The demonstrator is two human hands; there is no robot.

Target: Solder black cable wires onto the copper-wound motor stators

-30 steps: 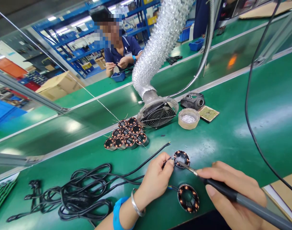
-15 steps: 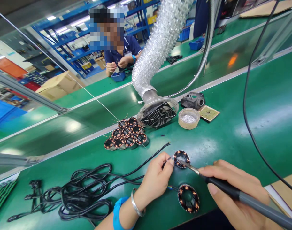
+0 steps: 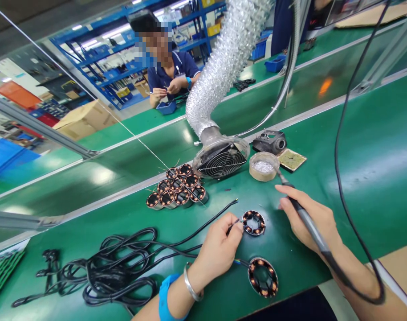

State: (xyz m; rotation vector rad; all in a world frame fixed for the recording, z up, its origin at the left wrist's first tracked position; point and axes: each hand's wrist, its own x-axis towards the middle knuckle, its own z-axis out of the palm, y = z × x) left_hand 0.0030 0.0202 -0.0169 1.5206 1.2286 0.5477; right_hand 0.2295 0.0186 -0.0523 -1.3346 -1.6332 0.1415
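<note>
My left hand (image 3: 221,243) pinches a thin black cable at the left edge of a ring-shaped copper-wound motor stator (image 3: 254,223) on the green bench. My right hand (image 3: 312,218) is closed around a soldering iron (image 3: 308,225), whose tip reaches the right rim of a round pale dish (image 3: 262,166) of silvery solder bits. A second stator (image 3: 262,277), with thin coloured wires joined to a cable, lies nearer me. Black cables (image 3: 116,263) lie coiled left of my left hand.
Several more stators (image 3: 181,196) stand grouped beside a round fume extractor (image 3: 221,159) with a silver duct. A soldering iron stand (image 3: 269,141) and a square sponge tray (image 3: 292,159) sit behind the dish. Across the bench a person (image 3: 172,76) works with both hands.
My right hand has moved the soldering iron away from the upper stator, up and right to the solder dish. My left hand stays at the stator with the cable.
</note>
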